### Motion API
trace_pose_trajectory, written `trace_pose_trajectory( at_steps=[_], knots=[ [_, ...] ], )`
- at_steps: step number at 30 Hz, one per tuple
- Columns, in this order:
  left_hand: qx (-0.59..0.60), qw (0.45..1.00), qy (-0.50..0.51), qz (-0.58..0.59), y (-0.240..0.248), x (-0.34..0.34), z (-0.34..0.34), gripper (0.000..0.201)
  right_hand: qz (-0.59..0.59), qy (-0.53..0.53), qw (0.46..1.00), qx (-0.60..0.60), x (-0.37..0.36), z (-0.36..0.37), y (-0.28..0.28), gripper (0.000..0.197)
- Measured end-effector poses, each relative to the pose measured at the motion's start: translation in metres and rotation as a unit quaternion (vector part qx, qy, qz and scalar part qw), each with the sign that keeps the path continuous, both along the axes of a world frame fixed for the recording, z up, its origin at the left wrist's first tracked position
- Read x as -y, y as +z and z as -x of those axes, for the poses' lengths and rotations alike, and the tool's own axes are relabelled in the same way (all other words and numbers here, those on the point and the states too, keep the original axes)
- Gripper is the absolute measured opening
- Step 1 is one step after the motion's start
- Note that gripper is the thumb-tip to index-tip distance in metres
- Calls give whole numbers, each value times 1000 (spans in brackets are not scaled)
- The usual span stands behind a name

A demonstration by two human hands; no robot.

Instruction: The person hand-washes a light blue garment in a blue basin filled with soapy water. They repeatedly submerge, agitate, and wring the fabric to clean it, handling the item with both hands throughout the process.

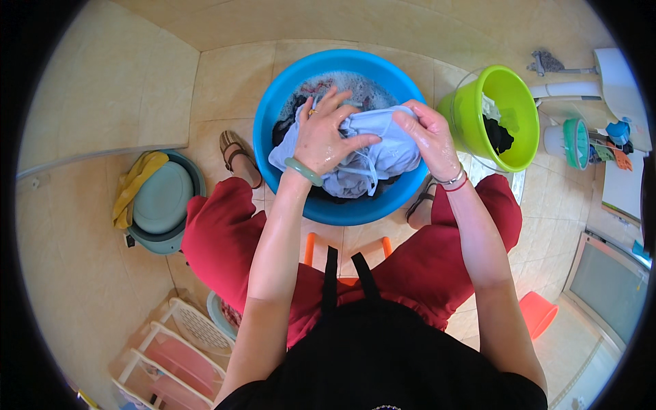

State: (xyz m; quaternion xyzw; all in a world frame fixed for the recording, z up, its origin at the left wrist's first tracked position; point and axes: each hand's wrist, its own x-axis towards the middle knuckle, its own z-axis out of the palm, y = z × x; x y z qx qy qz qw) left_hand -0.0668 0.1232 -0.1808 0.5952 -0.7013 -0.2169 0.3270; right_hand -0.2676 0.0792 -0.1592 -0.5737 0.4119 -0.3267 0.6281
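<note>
A wet pale blue garment (393, 150) with thin drawstrings is bunched above a round blue basin (338, 213). My right hand (434, 140) pinches the garment's gathered edge at the right, thumb and fingers closed on it. Over its left part is my left hand (321, 137), wearing a green bangle, fingers spread and thumb pointing right. Soapy water (365, 89) and dark clothes (281, 131) show in the basin around the garment, whose underside is hidden.
A lime green bucket (526, 109) with dark and white cloth stands right of the basin. At the left are stacked tubs (164, 198) with a yellow cloth (137, 184). A plastic rack (181, 362) stands lower left, a coral bucket (538, 314) lower right.
</note>
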Motion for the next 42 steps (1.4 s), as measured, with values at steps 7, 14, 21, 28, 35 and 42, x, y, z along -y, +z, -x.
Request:
trace_pose_trajectory(
  at_steps=[7,14,21,28,35,42],
  knots=[
    [-575,769,180,-214,-42,-2,9,15,178,61,948,-256,6,16,-47,31],
    [-678,655,253,-217,-75,8,16,25,219,60,967,-116,-38,-39,3,53],
    [-750,530,346,-191,-60,-11,83,35,294,-44,923,-245,-20,-58,-51,24],
    [-607,673,323,-273,-74,-15,89,31,255,-33,902,-346,-24,-41,-72,28],
    [-709,523,357,-311,-79,-19,90,23,259,22,886,-384,-28,-43,-71,24],
    [-697,563,306,-321,-71,-22,92,25,237,-44,883,-402,-26,-39,-86,29]
  ],
)
